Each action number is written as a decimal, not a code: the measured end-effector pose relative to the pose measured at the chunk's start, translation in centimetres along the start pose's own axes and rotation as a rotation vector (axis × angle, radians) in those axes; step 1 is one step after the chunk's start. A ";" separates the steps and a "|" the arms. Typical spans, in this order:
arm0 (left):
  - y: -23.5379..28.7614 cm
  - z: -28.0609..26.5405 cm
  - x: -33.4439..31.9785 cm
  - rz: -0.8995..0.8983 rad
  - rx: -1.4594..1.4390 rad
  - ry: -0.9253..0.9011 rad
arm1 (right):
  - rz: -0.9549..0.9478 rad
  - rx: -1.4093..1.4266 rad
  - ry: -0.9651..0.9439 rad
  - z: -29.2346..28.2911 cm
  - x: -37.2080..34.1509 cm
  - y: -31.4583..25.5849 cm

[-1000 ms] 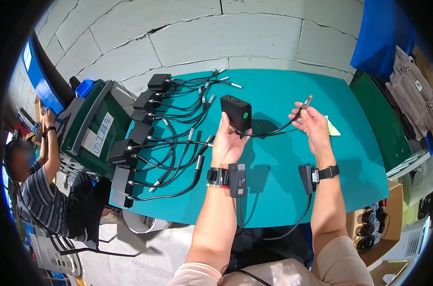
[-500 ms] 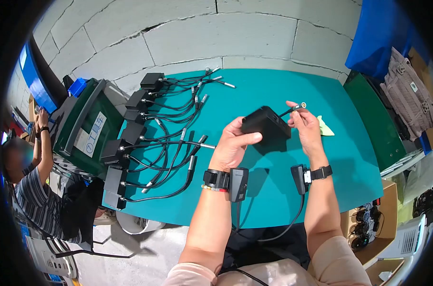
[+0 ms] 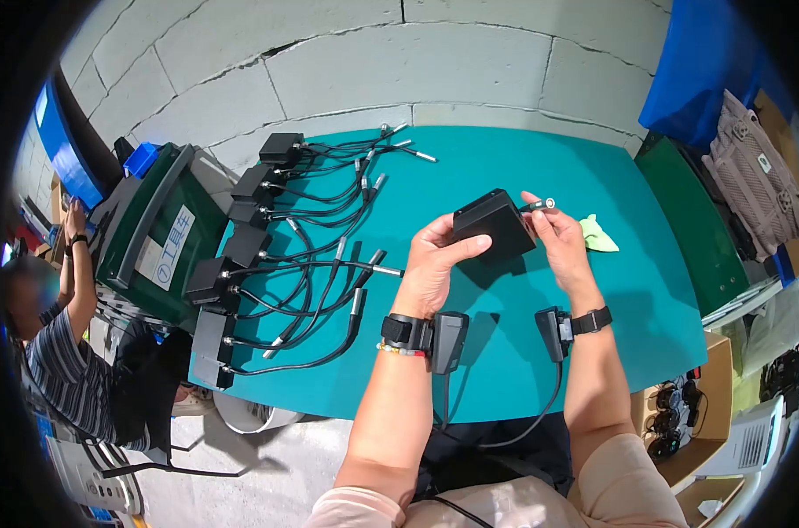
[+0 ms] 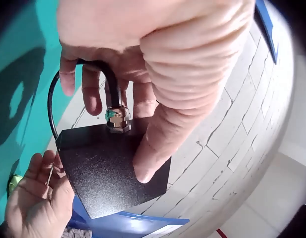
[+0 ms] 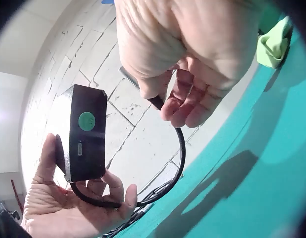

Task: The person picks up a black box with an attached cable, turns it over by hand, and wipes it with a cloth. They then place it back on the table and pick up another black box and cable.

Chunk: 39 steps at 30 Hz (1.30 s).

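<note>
My left hand (image 3: 428, 277) grips a small black box (image 3: 496, 231) above the green tabletop, thumb flat over its broad face. In the left wrist view a metal cable gland (image 4: 117, 121) joins a black cable (image 4: 113, 87) to one side of the box. That cable loops round to my right hand (image 3: 564, 251), which pinches it just behind its metal connector (image 3: 545, 204). A round green sticker (image 5: 86, 121) and a small slot (image 5: 79, 149) mark one narrow side of the box, seen in the right wrist view.
Several similar black boxes (image 3: 210, 343) with cables line the left of the green tabletop (image 3: 399, 387). A light green cloth (image 3: 598, 235) lies right of my right hand. At far left, a person (image 3: 74, 378) sits beyond a green tool cart (image 3: 166, 233). A cardboard box (image 3: 716, 414) stands lower right.
The box has turned in my left hand, so its broad face now shows instead of the green-stickered side. My right hand has come closer to it, still pinching the cable end.
</note>
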State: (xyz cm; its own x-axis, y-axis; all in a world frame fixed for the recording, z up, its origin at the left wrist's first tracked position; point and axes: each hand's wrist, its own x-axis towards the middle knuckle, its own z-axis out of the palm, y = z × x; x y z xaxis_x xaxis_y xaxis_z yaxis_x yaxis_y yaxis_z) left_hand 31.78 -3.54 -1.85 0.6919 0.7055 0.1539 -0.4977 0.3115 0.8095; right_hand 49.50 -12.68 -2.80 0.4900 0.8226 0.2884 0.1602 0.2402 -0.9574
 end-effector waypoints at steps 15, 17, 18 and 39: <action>-1.4 -1.2 0.5 -0.008 0.123 0.101 | 0.055 -0.200 -0.103 2.4 -1.3 -2.8; -1.7 -1.4 0.6 -0.015 0.141 0.091 | 0.015 -0.110 -0.096 2.4 -1.4 -2.7; -1.7 -1.2 0.4 -0.010 0.151 0.100 | -0.028 -0.025 -0.112 2.3 -1.4 -2.6; -2.7 -4.4 1.1 -0.136 -0.042 0.240 | -0.006 0.300 0.821 -21.9 -27.4 -12.1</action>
State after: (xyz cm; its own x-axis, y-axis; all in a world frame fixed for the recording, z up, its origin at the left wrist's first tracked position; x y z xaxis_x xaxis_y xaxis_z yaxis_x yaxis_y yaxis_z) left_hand 31.60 -0.81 -6.38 0.6128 0.7843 -0.0970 -0.4335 0.4362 0.7886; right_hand 52.89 -49.43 1.23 0.9709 0.2171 0.1014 -0.0112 0.4639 -0.8858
